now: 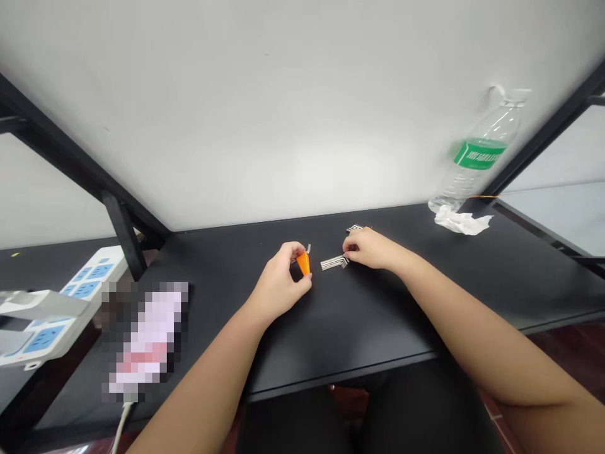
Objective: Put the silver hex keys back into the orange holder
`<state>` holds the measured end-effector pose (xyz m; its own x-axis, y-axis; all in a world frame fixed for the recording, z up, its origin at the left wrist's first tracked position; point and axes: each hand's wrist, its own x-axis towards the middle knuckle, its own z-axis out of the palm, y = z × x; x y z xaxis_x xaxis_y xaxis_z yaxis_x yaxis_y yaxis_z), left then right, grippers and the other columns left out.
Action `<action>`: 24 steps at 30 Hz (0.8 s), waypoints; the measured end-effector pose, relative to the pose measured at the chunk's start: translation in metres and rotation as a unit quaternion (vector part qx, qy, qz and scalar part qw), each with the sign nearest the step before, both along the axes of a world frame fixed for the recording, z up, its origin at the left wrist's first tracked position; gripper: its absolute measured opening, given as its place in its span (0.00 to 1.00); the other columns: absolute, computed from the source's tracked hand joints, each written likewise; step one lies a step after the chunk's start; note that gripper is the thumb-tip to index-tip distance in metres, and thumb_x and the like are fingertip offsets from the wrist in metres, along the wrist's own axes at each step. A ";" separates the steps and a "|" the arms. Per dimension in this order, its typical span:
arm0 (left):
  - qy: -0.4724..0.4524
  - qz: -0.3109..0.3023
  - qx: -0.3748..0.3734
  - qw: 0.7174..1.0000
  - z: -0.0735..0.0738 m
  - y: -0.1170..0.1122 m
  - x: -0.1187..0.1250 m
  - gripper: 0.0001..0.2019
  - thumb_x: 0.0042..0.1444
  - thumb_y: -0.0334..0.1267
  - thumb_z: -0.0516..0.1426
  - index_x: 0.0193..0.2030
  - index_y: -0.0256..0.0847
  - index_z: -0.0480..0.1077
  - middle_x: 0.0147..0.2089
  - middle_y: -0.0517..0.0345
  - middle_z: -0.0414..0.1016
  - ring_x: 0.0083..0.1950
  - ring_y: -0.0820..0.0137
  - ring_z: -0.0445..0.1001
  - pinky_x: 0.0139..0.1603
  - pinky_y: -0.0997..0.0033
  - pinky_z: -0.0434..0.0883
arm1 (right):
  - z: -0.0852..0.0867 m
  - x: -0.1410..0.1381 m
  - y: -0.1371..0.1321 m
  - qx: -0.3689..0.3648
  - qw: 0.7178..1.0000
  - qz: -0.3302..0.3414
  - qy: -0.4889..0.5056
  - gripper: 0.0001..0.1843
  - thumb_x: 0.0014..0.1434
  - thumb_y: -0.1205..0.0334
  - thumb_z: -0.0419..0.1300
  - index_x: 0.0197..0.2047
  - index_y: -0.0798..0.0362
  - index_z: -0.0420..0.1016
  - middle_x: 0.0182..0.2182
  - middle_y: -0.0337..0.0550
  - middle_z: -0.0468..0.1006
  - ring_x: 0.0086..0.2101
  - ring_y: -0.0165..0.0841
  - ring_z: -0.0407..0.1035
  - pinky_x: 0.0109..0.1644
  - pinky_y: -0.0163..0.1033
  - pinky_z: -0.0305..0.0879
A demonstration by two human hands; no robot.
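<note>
My left hand point(282, 277) is closed around a small orange holder point(303, 263) with one short metal key sticking up from it, held just above the black table point(359, 328). My right hand point(371, 248) rests on the table a little to the right, fingers pinched on a bundle of silver hex keys point(333, 262) that lie fanned out between the two hands. More silver keys point(355, 227) with a bit of orange show just behind the right hand.
A clear water bottle point(479, 154) with a green label stands at the back right beside crumpled white paper point(462, 221). White and blue power strips point(57, 302) lie at the left, next to a blurred object with a white cable. Black frame bars rise at both sides.
</note>
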<state>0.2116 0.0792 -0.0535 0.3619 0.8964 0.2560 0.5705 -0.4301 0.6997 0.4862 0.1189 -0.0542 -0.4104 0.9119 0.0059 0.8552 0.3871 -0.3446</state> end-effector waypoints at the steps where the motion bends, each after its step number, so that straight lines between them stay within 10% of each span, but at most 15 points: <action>1: 0.003 0.000 0.004 1.000 -0.001 0.001 0.000 0.20 0.54 0.35 0.62 0.53 0.46 0.65 0.53 0.53 0.77 0.55 0.61 0.77 0.62 0.55 0.73 | 0.000 -0.002 -0.001 -0.004 1.000 -0.009 -0.004 0.05 0.60 0.67 0.61 0.33 0.51 0.78 0.38 0.44 0.78 0.37 0.35 0.71 0.38 0.37 0.62; 7: 0.009 0.003 0.009 1.000 -0.005 0.003 -0.001 0.20 0.55 0.37 0.63 0.54 0.46 0.65 0.54 0.53 0.77 0.56 0.61 0.77 0.60 0.55 0.73 | 0.005 -0.008 -0.004 -0.046 0.993 -0.109 -0.018 0.07 0.51 0.72 0.63 0.32 0.52 0.72 0.30 0.41 0.76 0.29 0.33 0.68 0.32 0.37 0.59; 15: 0.005 0.005 0.012 1.000 -0.004 0.000 0.000 0.20 0.56 0.37 0.64 0.54 0.46 0.66 0.54 0.54 0.77 0.54 0.62 0.78 0.58 0.57 0.74 | 0.018 -0.015 -0.019 0.071 0.970 0.044 0.227 0.09 0.63 0.70 0.58 0.41 0.52 0.79 0.38 0.41 0.76 0.33 0.29 0.69 0.39 0.35 0.66; 24: -0.005 0.000 0.017 1.000 -0.002 -0.002 -0.001 0.20 0.56 0.37 0.64 0.54 0.47 0.66 0.54 0.56 0.77 0.55 0.63 0.77 0.60 0.58 0.73 | 0.016 -0.018 -0.023 0.136 0.961 0.128 0.206 0.12 0.68 0.70 0.57 0.44 0.51 0.82 0.41 0.44 0.78 0.37 0.32 0.73 0.41 0.38 0.69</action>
<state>0.2109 0.0774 -0.0558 0.3600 0.8870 0.2893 0.5639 -0.4539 0.6900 0.4683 0.0958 -0.0383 -0.5321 0.7239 0.4392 0.5333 0.6894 -0.4903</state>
